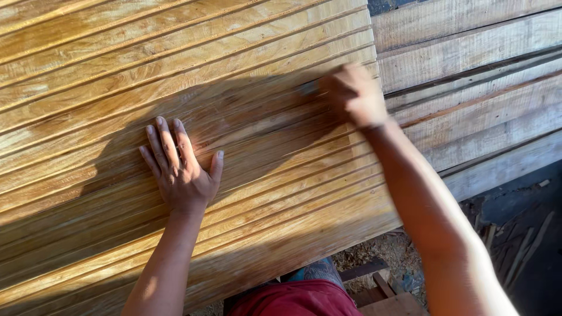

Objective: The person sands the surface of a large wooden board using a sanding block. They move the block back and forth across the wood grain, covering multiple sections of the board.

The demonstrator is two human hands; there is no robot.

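1. Plainly, I see my left hand (pixel 180 169) lying flat on the grooved wooden panel (pixel 117 88), fingers (pixel 167 140) spread; I judge it presses down to steady the board.
2. My right hand (pixel 353 96) sits near the panel's right edge, blurred, fingers curled around a small dark object (pixel 308 88); I cannot tell what it is.
3. That panel fills most of the view, tilted across it, with parallel grooves along its length.
4. Rough grey planks (pixel 468 58) lie stacked just beyond its right edge.
5. Sawdust and wood scraps (pixel 386 275) lie on the ground below.
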